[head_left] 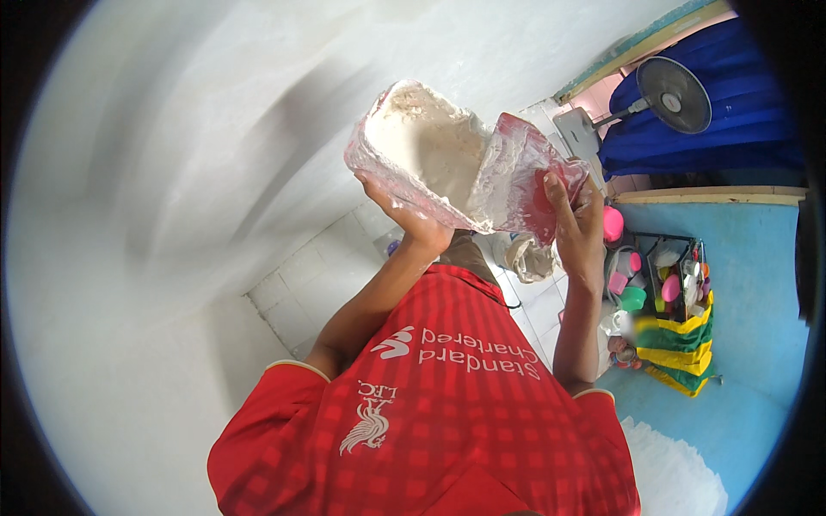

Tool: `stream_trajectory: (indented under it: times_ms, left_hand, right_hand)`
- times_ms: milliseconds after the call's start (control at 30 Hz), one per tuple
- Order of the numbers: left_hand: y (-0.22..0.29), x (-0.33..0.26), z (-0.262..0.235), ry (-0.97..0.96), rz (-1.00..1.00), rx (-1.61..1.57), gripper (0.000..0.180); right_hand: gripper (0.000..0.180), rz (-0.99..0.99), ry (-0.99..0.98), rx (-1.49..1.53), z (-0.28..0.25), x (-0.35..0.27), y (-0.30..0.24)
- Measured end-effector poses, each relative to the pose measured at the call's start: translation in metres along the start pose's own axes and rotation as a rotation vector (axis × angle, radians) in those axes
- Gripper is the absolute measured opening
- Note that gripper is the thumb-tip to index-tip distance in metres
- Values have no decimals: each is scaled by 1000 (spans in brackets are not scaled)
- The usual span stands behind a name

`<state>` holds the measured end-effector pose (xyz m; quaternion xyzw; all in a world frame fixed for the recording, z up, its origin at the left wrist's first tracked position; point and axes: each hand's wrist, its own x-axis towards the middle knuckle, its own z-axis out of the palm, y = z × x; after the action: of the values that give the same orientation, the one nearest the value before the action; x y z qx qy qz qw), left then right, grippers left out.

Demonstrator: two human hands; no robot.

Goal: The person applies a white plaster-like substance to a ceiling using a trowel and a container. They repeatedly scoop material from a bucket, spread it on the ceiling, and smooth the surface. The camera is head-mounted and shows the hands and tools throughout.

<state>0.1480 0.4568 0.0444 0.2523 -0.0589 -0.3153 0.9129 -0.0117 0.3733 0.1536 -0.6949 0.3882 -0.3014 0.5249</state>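
Note:
In front of my chest, tilted, is a box-shaped reddish tub (360, 163) smeared with white, its open mouth facing me. Thick white paste (434, 146) coats its inside. My left hand (413, 222) is closed around the tub's lower left side, supporting it from beneath. My right hand (578, 215) grips a flat red plastic piece (527, 168) streaked with the same paste, thumb on top. This piece meets the tub's right rim; whether it is joined to the tub or separate, I cannot tell.
A white wall (172, 172) rises close on the left. Below is a tiled floor (323, 262) with a pale open bag or bucket (531, 258). To the right are a standing fan (674, 95), a blue curtain (748, 112), a rack (667, 275) of colourful items and a striped green-yellow cloth (680, 348).

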Motion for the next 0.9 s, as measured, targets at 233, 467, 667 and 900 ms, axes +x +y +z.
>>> stream_trajectory:
  times_ms: [233,467,667,900]
  left_hand:
    - [-6,-1,-17,-114,298,452,78]
    - [28,-3,20,-23,-105,59,93]
    - [25,16,-14,-240,591,983,124]
    - [19,19,-15,-269,544,860,117]
  right_hand:
    - [32,105,144,379,11,-10,-3]
    - [20,-470,-111,-182,-11,-12,-11]
    - [28,-824,-366,-629,-12,-21,-27]
    - [22,-876,-342,-621,-47,-19,-47]
